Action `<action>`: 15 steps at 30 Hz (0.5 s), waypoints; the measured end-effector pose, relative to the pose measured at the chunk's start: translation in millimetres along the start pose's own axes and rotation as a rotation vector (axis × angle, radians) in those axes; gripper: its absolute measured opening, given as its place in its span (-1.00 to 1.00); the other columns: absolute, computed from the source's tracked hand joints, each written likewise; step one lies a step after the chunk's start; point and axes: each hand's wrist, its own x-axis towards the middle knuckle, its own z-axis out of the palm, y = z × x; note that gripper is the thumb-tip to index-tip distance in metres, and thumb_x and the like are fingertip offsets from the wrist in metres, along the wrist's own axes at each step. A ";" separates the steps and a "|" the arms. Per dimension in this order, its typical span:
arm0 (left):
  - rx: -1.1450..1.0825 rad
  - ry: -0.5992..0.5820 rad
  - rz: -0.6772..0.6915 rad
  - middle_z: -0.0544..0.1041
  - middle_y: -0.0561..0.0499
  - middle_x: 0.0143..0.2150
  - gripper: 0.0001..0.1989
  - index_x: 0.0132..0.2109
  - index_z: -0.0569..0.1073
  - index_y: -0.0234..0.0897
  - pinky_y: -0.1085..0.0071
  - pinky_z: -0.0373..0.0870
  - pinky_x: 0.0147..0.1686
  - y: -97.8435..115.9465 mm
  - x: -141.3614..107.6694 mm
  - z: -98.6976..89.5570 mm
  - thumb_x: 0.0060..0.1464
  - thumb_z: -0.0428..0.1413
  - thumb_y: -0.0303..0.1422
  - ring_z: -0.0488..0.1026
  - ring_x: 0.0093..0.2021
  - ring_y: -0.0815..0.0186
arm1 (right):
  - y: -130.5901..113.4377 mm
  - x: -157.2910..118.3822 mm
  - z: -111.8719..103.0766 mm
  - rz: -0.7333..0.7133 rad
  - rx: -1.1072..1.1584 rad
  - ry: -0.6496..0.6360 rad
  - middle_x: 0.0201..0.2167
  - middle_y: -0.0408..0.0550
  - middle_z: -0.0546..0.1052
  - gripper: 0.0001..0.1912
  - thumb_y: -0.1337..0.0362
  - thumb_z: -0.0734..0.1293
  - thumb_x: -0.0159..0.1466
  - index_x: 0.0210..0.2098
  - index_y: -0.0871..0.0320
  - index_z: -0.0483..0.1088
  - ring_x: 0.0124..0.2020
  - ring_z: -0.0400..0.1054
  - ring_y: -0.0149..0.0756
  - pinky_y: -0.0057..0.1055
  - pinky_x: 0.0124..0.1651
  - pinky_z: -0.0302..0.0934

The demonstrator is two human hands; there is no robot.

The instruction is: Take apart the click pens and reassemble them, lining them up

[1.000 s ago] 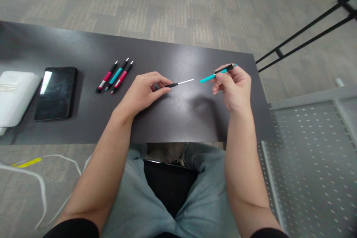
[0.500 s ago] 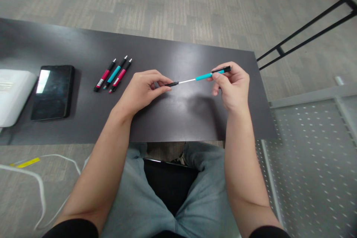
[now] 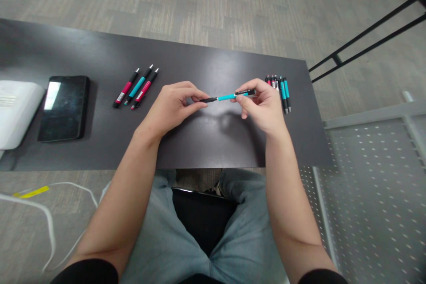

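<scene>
Above the dark table, my left hand (image 3: pixel 181 104) pinches the black pen grip (image 3: pixel 211 99) between thumb and fingers. My right hand (image 3: pixel 266 105) is closed on the turquoise pen barrel (image 3: pixel 226 97), with its black clip end toward the right. Grip and barrel are nearly in line, end to end, with a sliver of pale refill (image 3: pixel 217 98) showing at the joint. Left of my left hand lie a red pen (image 3: pixel 126 88), a turquoise pen (image 3: pixel 139 85) and another red pen (image 3: pixel 144 90), side by side. Several red and turquoise pens (image 3: pixel 284 93) lie beyond my right hand, partly hidden by it.
On the table (image 3: pixel 206 142) at the left lies a black tablet-like device (image 3: pixel 63 108), beside a white box-shaped object (image 3: pixel 18 115). A white cable (image 3: pixel 48 222) hangs below the near edge. Right of the table stand a perforated metal panel (image 3: pixel 376 177) and a black metal frame (image 3: pixel 366 35).
My right hand has moved left with the turquoise barrel, covering most of the refill that showed before. My left hand stays almost still. The pens at the right have come into view.
</scene>
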 end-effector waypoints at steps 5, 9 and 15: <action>0.027 -0.011 0.004 0.81 -0.07 -0.13 -0.72 0.10 0.98 0.02 0.20 0.58 -0.17 -1.2 -1.0 -0.7 0.53 0.49 0.03 0.60 -0.27 0.17 | 0.2 -0.6 4.0 -0.002 -0.028 -0.032 -0.28 -0.20 0.69 -0.60 -0.03 0.78 0.26 -0.15 -0.03 0.63 -0.56 0.40 -0.40 -0.34 -0.49 0.31; 0.010 -0.006 0.044 0.80 -0.07 -0.13 -0.70 0.11 0.99 0.01 0.21 0.61 -0.13 -3.2 -2.0 -1.2 0.55 0.51 0.05 0.59 -0.29 0.19 | 1.8 0.7 -0.3 0.029 -0.042 -0.039 -0.26 -0.19 0.73 -0.50 -0.14 0.84 0.23 -0.14 -0.03 0.65 -0.55 0.40 -0.42 -0.35 -0.46 0.34; 0.030 -0.023 0.045 0.80 -0.08 -0.11 -0.61 0.15 0.98 -0.06 0.25 0.64 -0.07 -1.5 -2.4 -1.7 0.61 0.46 0.11 0.61 -0.26 0.21 | -0.6 -1.1 -11.7 0.106 0.024 -0.130 -0.15 -0.13 0.85 -0.60 0.07 0.89 0.18 -0.14 -0.01 0.77 -0.44 0.54 -0.36 -0.38 -0.42 0.46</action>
